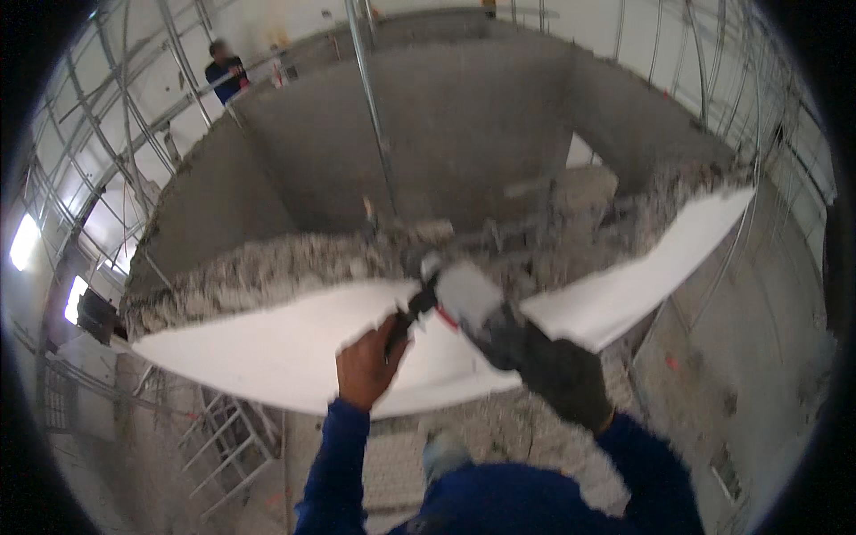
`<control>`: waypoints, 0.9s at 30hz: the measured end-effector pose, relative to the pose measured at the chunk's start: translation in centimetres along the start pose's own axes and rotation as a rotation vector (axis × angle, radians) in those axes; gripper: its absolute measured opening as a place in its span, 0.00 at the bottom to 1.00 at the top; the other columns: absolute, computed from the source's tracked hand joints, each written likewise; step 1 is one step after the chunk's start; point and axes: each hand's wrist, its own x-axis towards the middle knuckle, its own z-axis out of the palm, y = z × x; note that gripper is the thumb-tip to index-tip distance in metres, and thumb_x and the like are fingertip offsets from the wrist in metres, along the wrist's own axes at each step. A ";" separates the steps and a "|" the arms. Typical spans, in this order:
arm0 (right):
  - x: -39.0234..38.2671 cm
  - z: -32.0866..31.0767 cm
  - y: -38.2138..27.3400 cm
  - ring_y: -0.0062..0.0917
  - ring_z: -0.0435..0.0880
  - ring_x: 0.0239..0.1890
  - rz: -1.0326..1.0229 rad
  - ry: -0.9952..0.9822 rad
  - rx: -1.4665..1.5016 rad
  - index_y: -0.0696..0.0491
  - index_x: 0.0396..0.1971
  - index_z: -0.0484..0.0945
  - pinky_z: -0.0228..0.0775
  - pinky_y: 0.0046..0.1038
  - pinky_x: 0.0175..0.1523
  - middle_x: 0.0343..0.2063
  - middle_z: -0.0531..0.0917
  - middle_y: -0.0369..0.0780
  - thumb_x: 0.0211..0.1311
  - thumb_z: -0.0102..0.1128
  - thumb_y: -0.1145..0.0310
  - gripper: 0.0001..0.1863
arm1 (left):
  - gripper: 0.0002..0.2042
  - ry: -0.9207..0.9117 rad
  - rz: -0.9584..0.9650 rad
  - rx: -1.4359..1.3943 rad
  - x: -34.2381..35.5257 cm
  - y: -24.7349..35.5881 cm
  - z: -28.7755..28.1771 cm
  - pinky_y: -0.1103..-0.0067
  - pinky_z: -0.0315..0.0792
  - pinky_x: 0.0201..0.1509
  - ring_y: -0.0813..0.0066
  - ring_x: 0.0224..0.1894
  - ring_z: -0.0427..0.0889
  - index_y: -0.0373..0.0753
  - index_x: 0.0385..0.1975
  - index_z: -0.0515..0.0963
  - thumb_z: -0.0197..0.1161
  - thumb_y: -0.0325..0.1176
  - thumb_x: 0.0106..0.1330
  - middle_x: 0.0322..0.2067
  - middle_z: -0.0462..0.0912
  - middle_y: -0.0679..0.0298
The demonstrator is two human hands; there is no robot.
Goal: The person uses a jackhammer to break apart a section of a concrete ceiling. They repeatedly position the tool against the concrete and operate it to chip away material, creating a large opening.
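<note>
Your left grip [366, 367] and right grip [571, 383] wrapped the tool [469, 294], maybe for chipping the rough edge [357, 259] at twelve o'clock; that needed steady holding

Pwr tool [471, 294] nr wall edge [267, 269] (scaffold [185, 59] L & R).

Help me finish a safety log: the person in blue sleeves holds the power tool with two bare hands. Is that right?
No: only the left hand is bare; the head view shows a dark glove on the right hand. Both hold the power tool.
</note>
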 end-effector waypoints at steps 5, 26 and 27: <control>-3.1 1.0 -1.7 0.30 0.85 0.37 0.818 0.143 0.745 0.57 0.39 0.80 0.77 0.33 0.44 0.34 0.85 0.44 0.45 0.76 0.65 0.21 | 0.23 -0.112 -0.071 -0.106 1.4 2.0 0.0 0.70 0.74 0.23 0.64 0.21 0.83 0.43 0.51 0.78 0.70 0.44 0.58 0.25 0.83 0.60; -14.0 -6.8 -8.0 0.22 0.82 0.32 1.053 0.273 0.833 0.57 0.31 0.81 0.76 0.28 0.37 0.28 0.84 0.37 0.40 0.75 0.70 0.16 | 0.19 -0.249 -0.008 -0.070 -4.5 13.0 -4.9 0.71 0.72 0.23 0.65 0.20 0.83 0.44 0.44 0.82 0.71 0.46 0.56 0.22 0.84 0.62; -13.9 -7.4 -8.3 0.22 0.82 0.32 1.076 0.233 0.856 0.57 0.31 0.81 0.76 0.28 0.38 0.28 0.84 0.37 0.39 0.75 0.69 0.17 | 0.19 -0.234 0.004 -0.113 -4.8 13.2 -5.3 0.71 0.73 0.22 0.65 0.19 0.82 0.44 0.44 0.83 0.72 0.46 0.55 0.21 0.83 0.62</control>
